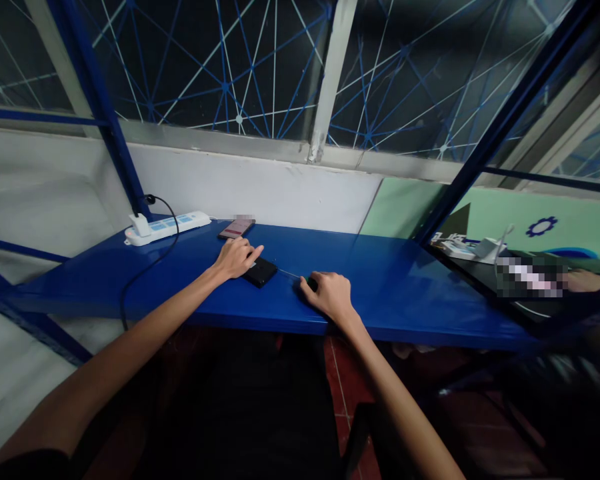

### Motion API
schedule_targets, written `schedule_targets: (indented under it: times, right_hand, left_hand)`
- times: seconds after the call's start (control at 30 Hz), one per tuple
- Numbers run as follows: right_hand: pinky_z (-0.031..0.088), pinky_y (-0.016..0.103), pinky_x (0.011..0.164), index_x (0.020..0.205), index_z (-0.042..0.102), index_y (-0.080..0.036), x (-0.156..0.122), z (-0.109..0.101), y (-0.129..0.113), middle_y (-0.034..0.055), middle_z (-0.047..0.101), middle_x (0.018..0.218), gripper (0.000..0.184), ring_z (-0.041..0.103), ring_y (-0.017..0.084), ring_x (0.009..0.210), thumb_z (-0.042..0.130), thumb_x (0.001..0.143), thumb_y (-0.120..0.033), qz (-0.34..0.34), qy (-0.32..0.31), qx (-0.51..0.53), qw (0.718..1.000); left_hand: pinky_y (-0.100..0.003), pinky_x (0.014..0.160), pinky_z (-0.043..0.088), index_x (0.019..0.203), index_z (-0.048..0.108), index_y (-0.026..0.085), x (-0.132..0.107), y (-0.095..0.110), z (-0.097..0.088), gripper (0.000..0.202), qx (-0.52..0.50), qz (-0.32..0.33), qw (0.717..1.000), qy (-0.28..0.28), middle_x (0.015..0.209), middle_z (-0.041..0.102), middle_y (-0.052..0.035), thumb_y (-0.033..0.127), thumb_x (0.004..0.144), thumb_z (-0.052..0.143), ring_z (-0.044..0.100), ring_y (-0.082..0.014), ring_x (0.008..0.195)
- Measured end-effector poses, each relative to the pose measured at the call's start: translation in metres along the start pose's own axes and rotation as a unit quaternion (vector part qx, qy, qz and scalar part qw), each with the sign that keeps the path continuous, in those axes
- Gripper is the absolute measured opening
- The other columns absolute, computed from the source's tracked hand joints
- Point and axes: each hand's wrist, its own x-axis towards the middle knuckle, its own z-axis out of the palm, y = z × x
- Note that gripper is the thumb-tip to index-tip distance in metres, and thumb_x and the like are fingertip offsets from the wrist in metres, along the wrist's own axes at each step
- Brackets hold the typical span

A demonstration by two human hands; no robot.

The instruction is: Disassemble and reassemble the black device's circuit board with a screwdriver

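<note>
On the blue desk (290,303) lies a flat black box (261,273), its exact kind unclear. My left hand (237,258) presses on the box's left side, fingers bent over it and thumb reaching across its top. To the right, my right hand (330,292) is closed around the dark green handle of a screwdriver (311,284). The screwdriver's thin metal shaft points left, its tip at the right edge of the box. Whether the tip touches the box I cannot tell. Most of the handle is hidden by my fingers.
A phone (237,229) lies behind my left hand. A white power strip (169,228) with a plugged-in adapter stands at the back left; its black cable (153,265) hangs over the front edge. Blue metal posts flank the desk. At the right, another person's hand (583,280) is near some electronics.
</note>
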Motion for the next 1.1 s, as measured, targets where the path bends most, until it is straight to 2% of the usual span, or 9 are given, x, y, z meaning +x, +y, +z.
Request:
schedule_targets:
  times: [0.17, 0.3, 0.43, 0.7, 0.83, 0.97, 1.1]
  right_hand:
    - [0.017, 0.028, 0.053, 0.073, 0.067, -0.019, 0.000, -0.001, 0.004, 0.0052, 0.070, 0.075, 0.041, 0.060, 0.015, 0.062, 0.042, 0.094, -0.044, -0.023, -0.008, 0.015, 1.000]
    - [0.019, 0.028, 0.054, 0.079, 0.069, -0.019, 0.001, 0.002, 0.010, 0.0044, 0.068, 0.079, 0.043, 0.059, 0.014, 0.065, 0.045, 0.094, -0.051, -0.053, -0.004, 0.048, 0.997]
    - [0.021, 0.027, 0.055, 0.084, 0.069, -0.020, 0.002, 0.006, 0.015, 0.0030, 0.067, 0.082, 0.042, 0.059, 0.014, 0.068, 0.050, 0.091, -0.057, -0.074, 0.008, 0.072, 0.995]
    - [0.019, 0.027, 0.053, 0.093, 0.059, -0.019, 0.003, 0.009, 0.015, 0.0042, 0.068, 0.093, 0.036, 0.059, 0.015, 0.067, 0.054, 0.089, -0.055, -0.058, 0.014, 0.037, 0.997]
    - [0.016, 0.027, 0.052, 0.100, 0.058, -0.021, 0.003, 0.010, 0.012, 0.0041, 0.071, 0.087, 0.038, 0.061, 0.017, 0.064, 0.051, 0.091, -0.056, -0.045, -0.016, 0.010, 0.999]
    - [0.018, 0.027, 0.053, 0.102, 0.059, -0.021, 0.003, 0.007, 0.008, 0.0037, 0.070, 0.073, 0.046, 0.062, 0.018, 0.062, 0.043, 0.093, -0.063, -0.033, -0.026, 0.019, 0.999]
    - [0.020, 0.028, 0.055, 0.082, 0.063, -0.020, 0.003, 0.003, 0.005, 0.0057, 0.072, 0.079, 0.048, 0.063, 0.017, 0.067, 0.034, 0.099, -0.054, -0.033, -0.024, 0.031, 0.999]
  left_hand:
    - [-0.037, 0.078, 0.046, 0.064, 0.071, 0.015, 0.000, -0.002, 0.001, 0.070, -0.016, -0.006, 1.000, 0.000, 0.081, 0.069, -0.0129, 0.050, 0.101, 0.024, 0.063, -0.0241, 0.081]
    - [-0.038, 0.080, 0.046, 0.063, 0.070, 0.015, 0.000, -0.003, 0.000, 0.071, -0.011, -0.012, 1.000, -0.001, 0.079, 0.069, -0.0126, 0.052, 0.100, 0.022, 0.063, -0.0255, 0.082]
    - [-0.037, 0.074, 0.047, 0.061, 0.068, 0.015, 0.001, -0.001, -0.003, 0.072, -0.023, -0.029, 0.999, -0.011, 0.079, 0.068, -0.0129, 0.054, 0.100, 0.021, 0.063, -0.0260, 0.083]
    - [-0.033, 0.068, 0.047, 0.061, 0.067, 0.014, 0.000, -0.001, -0.002, 0.070, -0.035, -0.003, 0.999, -0.002, 0.079, 0.068, -0.0121, 0.052, 0.100, 0.023, 0.063, -0.0230, 0.080]
    - [-0.033, 0.067, 0.046, 0.063, 0.068, 0.014, -0.001, -0.005, 0.000, 0.068, -0.043, 0.018, 0.999, 0.011, 0.077, 0.067, -0.0117, 0.051, 0.101, 0.025, 0.062, -0.0219, 0.077]
    - [-0.034, 0.073, 0.047, 0.079, 0.072, 0.014, -0.002, 0.000, -0.002, 0.060, -0.052, 0.075, 0.996, -0.001, 0.084, 0.068, -0.0107, 0.048, 0.101, 0.028, 0.062, -0.0218, 0.082]
    - [-0.037, 0.081, 0.047, 0.105, 0.070, 0.014, -0.004, 0.016, -0.008, 0.049, -0.035, 0.188, 0.981, -0.041, 0.097, 0.067, -0.0119, 0.049, 0.098, 0.036, 0.060, -0.0244, 0.093]
